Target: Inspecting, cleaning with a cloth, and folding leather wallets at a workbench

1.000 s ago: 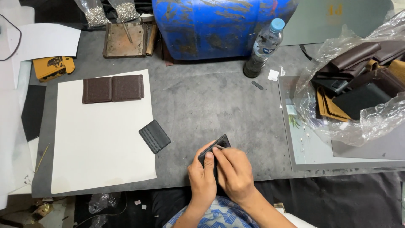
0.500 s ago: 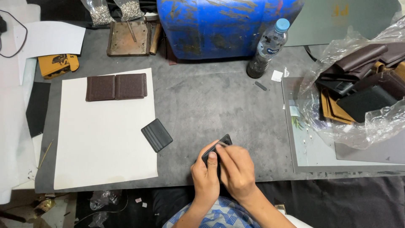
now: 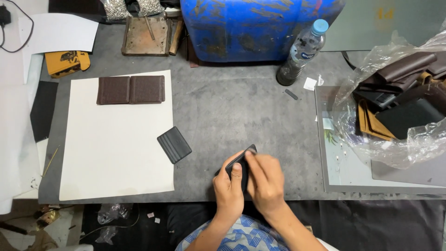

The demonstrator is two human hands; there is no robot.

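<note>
— While both hands sit at the near edge of the grey table (image 3: pixel 241 111), what is the person doing?

— The left hand (image 3: pixel 230 186) grips a small dark leather piece (image 3: pixel 242 158), thumb laid along its face, fingers curled behind. The right hand (image 3: pixel 265 179) closes its fingertips on the piece's far corner. It looks like pressing or smoothing an edge, held just above the tabletop.

— What would the next move need?

— Probably a firm pinch and an even slide along the edge, without letting the piece twist.

— And around it?

— A ribbed dark card holder (image 3: pixel 174 144) lies on a cream sheet (image 3: pixel 116 153), with an open brown wallet (image 3: pixel 131 89) farther back. A water bottle (image 3: pixel 302 51) stands by a blue drum (image 3: pixel 251 25); a clear bag of leather goods (image 3: pixel 395 107) lies right.
</note>
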